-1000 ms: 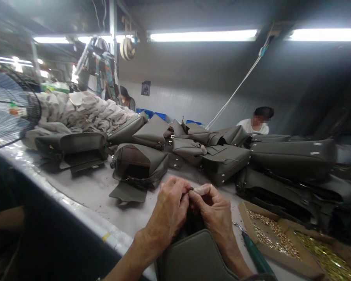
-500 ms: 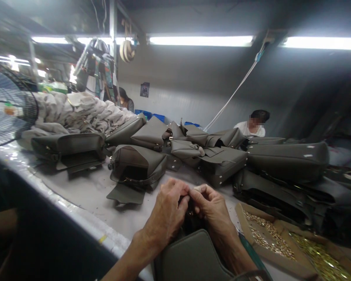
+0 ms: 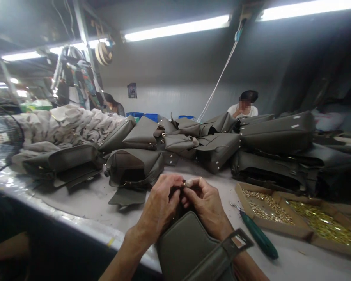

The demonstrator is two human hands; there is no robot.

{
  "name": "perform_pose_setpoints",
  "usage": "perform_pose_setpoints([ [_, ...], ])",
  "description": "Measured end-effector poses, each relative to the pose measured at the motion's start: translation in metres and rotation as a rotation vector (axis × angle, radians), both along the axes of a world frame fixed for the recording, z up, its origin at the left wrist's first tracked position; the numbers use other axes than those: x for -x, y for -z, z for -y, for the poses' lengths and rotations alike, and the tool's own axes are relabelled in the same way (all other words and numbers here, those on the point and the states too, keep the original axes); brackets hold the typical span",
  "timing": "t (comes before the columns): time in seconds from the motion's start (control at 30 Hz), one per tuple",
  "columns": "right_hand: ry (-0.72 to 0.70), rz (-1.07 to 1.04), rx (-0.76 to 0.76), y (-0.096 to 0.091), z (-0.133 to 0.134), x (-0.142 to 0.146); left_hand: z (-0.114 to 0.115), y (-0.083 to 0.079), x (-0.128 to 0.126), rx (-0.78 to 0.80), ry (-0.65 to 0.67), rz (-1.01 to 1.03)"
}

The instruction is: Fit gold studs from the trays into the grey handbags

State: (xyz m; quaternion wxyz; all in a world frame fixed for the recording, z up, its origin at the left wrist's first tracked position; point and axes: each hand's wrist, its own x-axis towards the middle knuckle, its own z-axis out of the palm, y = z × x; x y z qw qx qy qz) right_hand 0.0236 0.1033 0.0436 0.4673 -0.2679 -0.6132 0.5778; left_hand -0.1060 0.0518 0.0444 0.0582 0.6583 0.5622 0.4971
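An olive-grey bag lies at the near table edge under my wrists, its strap with a metal buckle sticking out to the right. My left hand and my right hand meet just above the bag, fingers curled and pinched together on a small part at the bag's top. That part is too small and too hidden for me to name. A green-handled tool lies on the table right of my right hand.
Several olive-grey bags are piled across the table, with pale cloth heaped at the left. Cardboard trays of small gold fittings sit at the right. A fan stands far left. Two people sit beyond the pile.
The view has swung up and to the right, bringing the strap buckle and tool into sight. My hands stay pinched together above the bag.
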Motion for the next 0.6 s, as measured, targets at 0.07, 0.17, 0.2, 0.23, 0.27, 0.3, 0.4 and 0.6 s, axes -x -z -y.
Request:
perform_pose_setpoints([
  [0.07,0.023,-0.006,-0.022,0.003,-0.003,0.000,0.003,-0.001,0.002,-0.027,-0.010,-0.064],
  [0.17,0.046,-0.019,-0.056,0.010,-0.008,0.000,0.006,-0.001,0.007,-0.017,-0.051,-0.133],
  [0.2,0.047,-0.030,-0.065,0.012,-0.010,0.000,0.006,0.000,0.008,0.027,-0.056,-0.140],
  [0.23,0.043,-0.046,-0.072,0.015,-0.012,0.000,0.006,0.001,0.010,0.083,-0.056,-0.146],
  [0.27,0.035,-0.060,-0.078,0.016,-0.014,-0.001,0.007,0.002,0.011,0.142,-0.061,-0.155],
  [0.3,0.029,-0.069,-0.086,0.018,-0.015,-0.002,0.008,0.003,0.013,0.197,-0.071,-0.164],
  [0.4,0.039,-0.069,-0.115,0.017,-0.016,-0.004,0.014,0.004,0.015,0.290,-0.108,-0.201],
  [0.6,0.073,-0.042,-0.151,0.012,-0.014,-0.007,0.027,-0.005,0.012,0.258,-0.170,-0.360],
])
